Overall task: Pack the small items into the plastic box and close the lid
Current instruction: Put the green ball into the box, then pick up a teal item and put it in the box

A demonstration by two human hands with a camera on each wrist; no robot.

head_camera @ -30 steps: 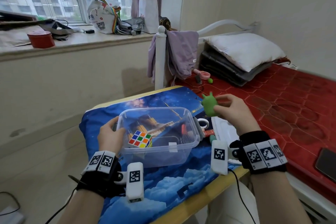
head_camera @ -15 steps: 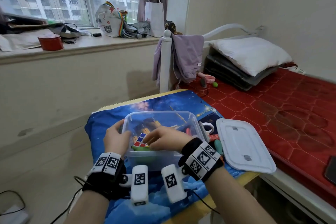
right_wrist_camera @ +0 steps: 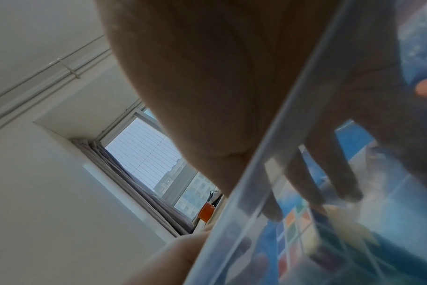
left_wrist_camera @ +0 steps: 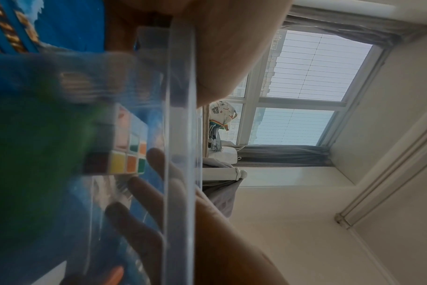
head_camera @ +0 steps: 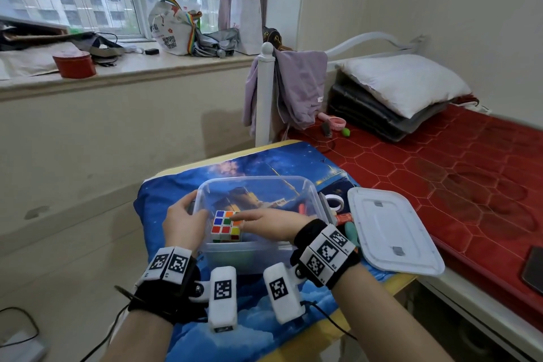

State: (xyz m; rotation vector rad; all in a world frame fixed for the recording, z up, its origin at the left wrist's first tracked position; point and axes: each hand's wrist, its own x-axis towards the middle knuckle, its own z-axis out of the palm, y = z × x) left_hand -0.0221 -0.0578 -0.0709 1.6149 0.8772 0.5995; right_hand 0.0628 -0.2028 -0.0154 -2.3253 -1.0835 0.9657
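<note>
A clear plastic box (head_camera: 308,188) stands on the blue cloth with no lid on it. Inside lie a Rubik's cube (head_camera: 224,226) and a green toy (head_camera: 235,256), which shows dimly through the near wall. My left hand (head_camera: 183,220) grips the box's left wall. My right hand (head_camera: 249,219) reaches into the box, its straight fingers (right_wrist_camera: 324,164) lying over the cube (right_wrist_camera: 293,227) and holding nothing. The white lid (head_camera: 390,232) lies flat to the right of the box. In the left wrist view the green toy (left_wrist_camera: 37,154) is a blur beside the cube (left_wrist_camera: 124,162).
A tape roll (head_camera: 335,201), a red tube (head_camera: 343,217) and a teal item (head_camera: 351,232) lie between the box and the lid. The lid overhangs the table's right edge toward the red bed (head_camera: 440,179). A phone (head_camera: 533,269) lies on the bed at the far right.
My right hand carried the green toy from above the table's right side into the box and let it go. Its fingers now lie flat over the cube. The left hand kept its hold.
</note>
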